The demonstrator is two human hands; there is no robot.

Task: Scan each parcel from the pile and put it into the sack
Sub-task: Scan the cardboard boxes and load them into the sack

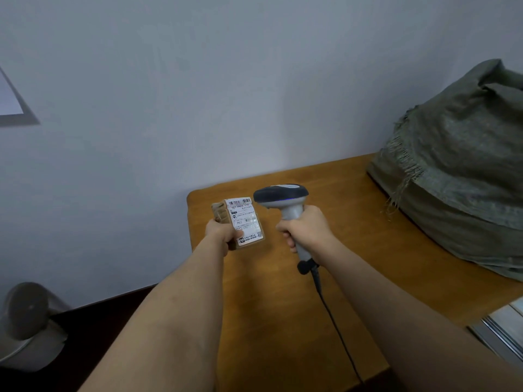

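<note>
My left hand point(222, 232) grips a small brown cardboard parcel point(242, 222) by its near left edge, its white shipping label facing up. My right hand point(307, 229) is curled round the grey handle of a barcode scanner point(283, 198), whose dark head hangs just right of the parcel's top and shows a blue light. Both are held above the left end of the wooden table point(283, 306). A grey-green woven sack point(458, 171) bulges at the table's far right, its frayed mouth turned to the left.
A black cable point(336, 326) runs from the scanner's base across the table toward me. A plain wall stands close behind. A grey round object point(25, 309) sits low at the left, and a metal-edged item point(498, 329) lies at the right edge.
</note>
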